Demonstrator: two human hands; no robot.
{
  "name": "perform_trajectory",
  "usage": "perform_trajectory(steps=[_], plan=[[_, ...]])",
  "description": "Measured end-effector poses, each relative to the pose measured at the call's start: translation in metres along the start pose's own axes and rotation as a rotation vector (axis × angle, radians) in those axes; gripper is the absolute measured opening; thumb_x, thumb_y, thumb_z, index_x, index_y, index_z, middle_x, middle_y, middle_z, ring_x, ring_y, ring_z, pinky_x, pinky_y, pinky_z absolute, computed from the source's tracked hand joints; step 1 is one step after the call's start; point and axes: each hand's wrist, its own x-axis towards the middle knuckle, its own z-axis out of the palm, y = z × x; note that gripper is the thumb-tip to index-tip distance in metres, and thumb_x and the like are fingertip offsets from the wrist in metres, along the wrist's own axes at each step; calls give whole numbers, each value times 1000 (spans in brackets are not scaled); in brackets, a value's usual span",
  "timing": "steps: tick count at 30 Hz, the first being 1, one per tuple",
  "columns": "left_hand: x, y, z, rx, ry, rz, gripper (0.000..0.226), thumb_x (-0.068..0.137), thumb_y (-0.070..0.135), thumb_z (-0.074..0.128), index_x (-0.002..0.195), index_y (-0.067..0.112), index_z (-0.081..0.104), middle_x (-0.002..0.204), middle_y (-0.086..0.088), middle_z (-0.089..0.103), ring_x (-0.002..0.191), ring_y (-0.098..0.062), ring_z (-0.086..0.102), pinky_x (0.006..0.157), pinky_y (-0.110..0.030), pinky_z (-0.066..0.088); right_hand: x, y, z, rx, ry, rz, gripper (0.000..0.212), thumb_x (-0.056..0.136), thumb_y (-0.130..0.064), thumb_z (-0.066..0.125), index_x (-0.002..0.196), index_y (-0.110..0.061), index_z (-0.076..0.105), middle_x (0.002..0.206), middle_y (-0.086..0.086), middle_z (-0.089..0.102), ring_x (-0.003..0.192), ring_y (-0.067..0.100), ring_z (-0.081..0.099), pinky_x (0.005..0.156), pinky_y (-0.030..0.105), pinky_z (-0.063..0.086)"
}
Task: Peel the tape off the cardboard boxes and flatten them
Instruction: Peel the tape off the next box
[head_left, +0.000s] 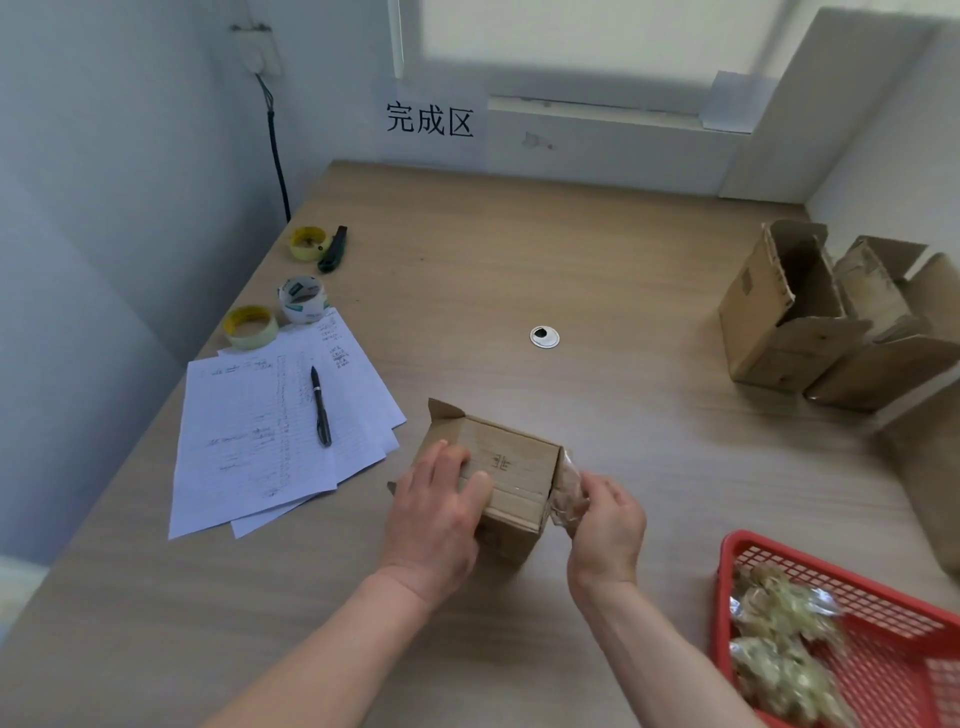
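Observation:
A small cardboard box (511, 467) lies on its side on the wooden table (597, 270), near the front middle. Its far-left flaps stand open. My left hand (439, 512) presses flat on the box's top and left side. My right hand (605, 519) pinches a crumpled strip of clear tape (566, 493) that hangs off the box's right end. Brown paper fibres cling to the tape. Two more open cardboard boxes (779, 317) stand at the far right.
A red mesh basket (883, 623) with wads of peeled tape sits at the front right. Handwritten sheets (260, 441) with a black pen (321, 405) lie to the left. Three tape rolls (301, 299) and a utility knife (332, 249) lie beyond them. A cable grommet (544, 336) marks mid-table.

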Motion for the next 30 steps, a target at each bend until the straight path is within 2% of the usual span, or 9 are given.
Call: perform_trajectory(steps=[3, 5, 7, 10, 18, 22, 24, 27, 30], plan=[[-1, 0, 1, 4, -1, 1, 52, 37, 0, 83, 84, 12, 65, 111, -19, 63, 110, -45, 61, 82, -48, 55, 8, -13, 2, -193, -77, -58, 20, 92, -27, 66, 76, -18, 61, 69, 1, 65, 61, 17, 59, 56, 32, 48], [-1, 1, 1, 8, -11, 1, 53, 35, 1, 83, 84, 11, 66, 111, -20, 63, 110, -46, 62, 80, -49, 56, 23, -23, 3, -591, -151, -161, 40, 81, -52, 73, 92, -19, 52, 77, -2, 65, 71, 17, 62, 63, 33, 46], [1, 3, 1, 13, -14, 3, 54, 33, 1, 83, 84, 11, 66, 111, -20, 64, 110, -46, 62, 79, -49, 56, 36, -32, 10, -922, -229, -241, 45, 79, -61, 69, 85, -19, 54, 73, -4, 62, 73, 16, 59, 61, 33, 40], [0, 1, 2, 24, -24, 2, 56, 31, 1, 82, 84, 11, 66, 110, -20, 64, 109, -46, 62, 79, -49, 56, 46, -36, 18, -1039, -276, -237, 46, 93, -42, 55, 59, -14, 46, 57, 3, 51, 64, 27, 53, 60, 37, 38], [23, 5, -7, 60, -150, 131, 60, 41, 18, 88, 94, 10, 60, 137, -13, 57, 134, -40, 48, 99, -50, 47, 29, -17, 9, 37, -13, 462, 28, 92, 0, 57, 66, -8, 52, 58, 7, 48, 55, 20, 49, 54, 31, 45], [37, 0, -9, 27, -186, 138, 61, 43, 14, 88, 99, 8, 62, 131, -9, 61, 128, -36, 54, 90, -40, 51, 4, -2, 5, 231, -10, 340, 43, 83, 13, 56, 49, -13, 55, 51, 2, 50, 48, 13, 50, 45, 21, 45], [38, 0, -10, 25, -162, 141, 62, 37, 13, 87, 93, 10, 63, 119, -7, 66, 116, -34, 62, 78, -37, 55, -11, 2, -2, 167, -43, 237, 45, 84, 12, 61, 47, -14, 57, 59, 2, 59, 64, 19, 58, 61, 30, 54], [36, 2, -10, 19, -135, 143, 59, 38, 9, 82, 94, 10, 64, 116, -7, 67, 113, -35, 63, 78, -38, 57, -17, 7, -12, 113, -45, 187, 20, 87, 6, 66, 87, -12, 58, 92, 10, 64, 90, 28, 62, 88, 54, 53], [36, 2, -8, 25, -168, 129, 55, 50, 10, 79, 102, 10, 62, 124, -6, 62, 121, -32, 56, 87, -38, 54, -13, 1, -15, 168, -143, 235, 38, 96, 6, 52, 127, -15, 54, 116, 6, 64, 105, 25, 65, 91, 47, 53]])
